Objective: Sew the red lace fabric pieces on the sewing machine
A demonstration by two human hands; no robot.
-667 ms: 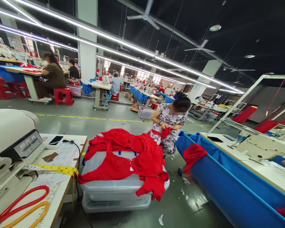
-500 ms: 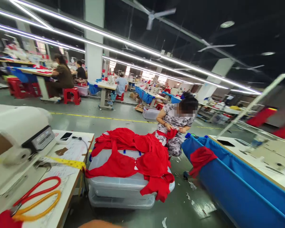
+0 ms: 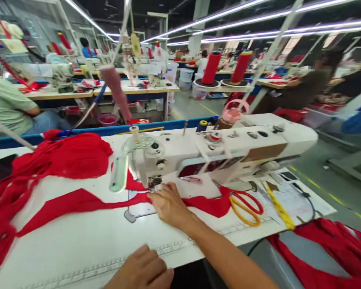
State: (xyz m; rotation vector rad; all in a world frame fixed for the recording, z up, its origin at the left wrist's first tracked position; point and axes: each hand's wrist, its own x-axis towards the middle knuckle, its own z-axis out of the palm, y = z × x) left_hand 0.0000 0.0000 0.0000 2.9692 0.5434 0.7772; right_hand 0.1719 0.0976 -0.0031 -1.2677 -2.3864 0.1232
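A white sewing machine [image 3: 228,148] stands on the white table [image 3: 78,249] in front of me. A long red fabric strip [image 3: 78,200] runs across the table and under the presser foot [image 3: 154,184]. My right hand [image 3: 168,204] lies on this strip right at the foot, fingers pinching the cloth. My left hand [image 3: 141,269] rests near the table's front edge with curled fingers and nothing visible in it. A heap of red fabric [image 3: 63,156] lies to the left of the machine.
Scissors with red and yellow handles [image 3: 246,204] and a yellow measuring tape [image 3: 278,206] lie right of the needle. A dark phone [image 3: 0,168] sits at far left. More red cloth [image 3: 327,249] hangs at lower right. A seated person [image 3: 9,104] works at the left.
The view has swung from the aisle, bins and a crouching co-worker to the sewing machine. Both hands are now in view, the right one on the red strip at the foot.
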